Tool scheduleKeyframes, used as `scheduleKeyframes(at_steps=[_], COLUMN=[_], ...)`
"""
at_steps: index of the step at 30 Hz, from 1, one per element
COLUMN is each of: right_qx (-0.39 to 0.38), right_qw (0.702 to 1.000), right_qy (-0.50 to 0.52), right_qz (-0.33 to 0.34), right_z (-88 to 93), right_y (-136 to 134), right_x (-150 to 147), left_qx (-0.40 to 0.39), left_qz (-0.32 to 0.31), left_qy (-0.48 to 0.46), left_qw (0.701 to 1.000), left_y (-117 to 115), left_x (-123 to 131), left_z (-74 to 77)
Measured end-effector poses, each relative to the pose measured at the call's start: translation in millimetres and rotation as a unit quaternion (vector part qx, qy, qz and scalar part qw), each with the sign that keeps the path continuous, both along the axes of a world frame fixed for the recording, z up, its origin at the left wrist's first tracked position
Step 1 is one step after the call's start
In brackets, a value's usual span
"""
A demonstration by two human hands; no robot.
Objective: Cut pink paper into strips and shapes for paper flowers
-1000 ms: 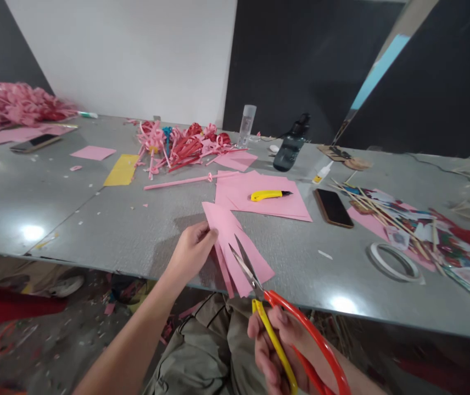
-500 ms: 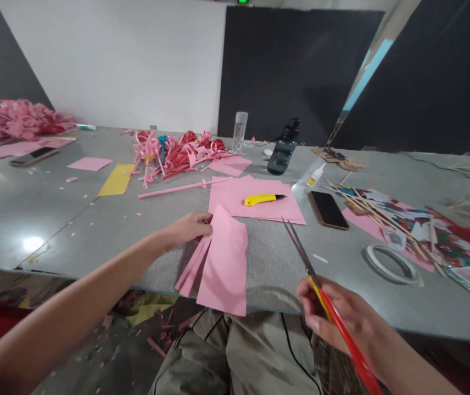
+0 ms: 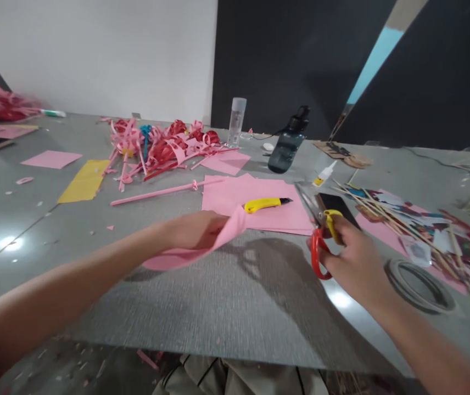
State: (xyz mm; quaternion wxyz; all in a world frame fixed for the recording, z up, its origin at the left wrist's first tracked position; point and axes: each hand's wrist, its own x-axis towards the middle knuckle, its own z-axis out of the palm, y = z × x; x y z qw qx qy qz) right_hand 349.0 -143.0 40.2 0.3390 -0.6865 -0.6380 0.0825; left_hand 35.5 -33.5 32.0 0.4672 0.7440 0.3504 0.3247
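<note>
My left hand [image 3: 196, 229] is closed on a pink paper sheet [image 3: 177, 259], which bends under the forearm with one corner raised. In my right hand [image 3: 352, 255] is a pair of scissors [image 3: 320, 219] with one red and one yellow handle loop; its blades point up and away, over the right edge of a pink paper stack [image 3: 224, 192]. A yellow utility knife [image 3: 263, 204] lies on that stack, between my hands. Whether the blades are apart is hard to make out through the blur.
Beyond the scissors lies a dark phone [image 3: 337, 206]. A glue bottle [image 3: 324, 174], a dark bottle [image 3: 288, 144] and a clear cylinder [image 3: 237, 122] stand farther back. Curled paper strips [image 3: 173, 145] are piled back left; a tape roll [image 3: 420, 285] and thin sticks [image 3: 399, 225] lie at right.
The scissors have risen from the table's front edge and turned, bringing both handle loops into view. My left hand has swung the pink paper leftward and up from the front edge. The view has shifted slightly.
</note>
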Motion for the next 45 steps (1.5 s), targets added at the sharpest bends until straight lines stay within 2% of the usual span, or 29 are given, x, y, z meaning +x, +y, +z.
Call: scheduleKeyframes(at_steps=[1,3,5,8,13,16,21,31,35,39,45], right_qx=[0.011,0.027,0.039,0.056,0.061,0.012,-0.077,-0.181,-0.178,-0.152,-0.131], right_qw=[1.000,0.997,0.992,0.988,0.993,0.987,0.955,0.910,0.914,0.926,0.925], right_qy=[0.017,0.061,0.102,0.120,0.074,0.145,0.272,0.345,0.330,0.316,0.337], right_qz=[0.007,0.033,0.061,0.085,0.075,0.073,0.090,0.142,0.154,0.138,0.116], right_z=[-0.7,-2.1,-4.3,-11.3,-29.4,-32.1,-25.5,-25.5,-26.4,-30.3,-33.7], right_y=[10.0,29.7,46.8,62.3,61.0,55.8,52.0,53.0,52.4,51.6,51.8], right_x=[-4.2,-16.0,-30.7,-49.9,-56.2,-54.6,-61.3,-63.6,-66.1,-69.8,-68.3], left_qx=[0.068,0.191,0.256,0.288,0.289,0.282,0.267,0.260,0.258,0.255,0.259], left_qz=[-0.073,-0.133,-0.121,-0.097,-0.073,-0.054,-0.022,-0.016,-0.021,-0.024,-0.023], left_qy=[0.072,0.202,0.276,0.316,0.316,0.323,0.315,0.296,0.294,0.287,0.277], left_qw=[0.992,0.951,0.918,0.899,0.901,0.902,0.910,0.919,0.920,0.923,0.925], left_y=[-2.5,-7.9,-12.2,-15.5,-14.8,-14.0,-12.4,-9.7,-10.0,-9.6,-9.7], left_x=[0.3,0.6,1.7,5.7,9.0,7.5,6.9,4.1,4.1,3.7,3.0], left_z=[-2.2,-8.1,-15.1,-23.6,-27.5,-28.4,-34.2,-32.8,-31.1,-31.5,-32.3])
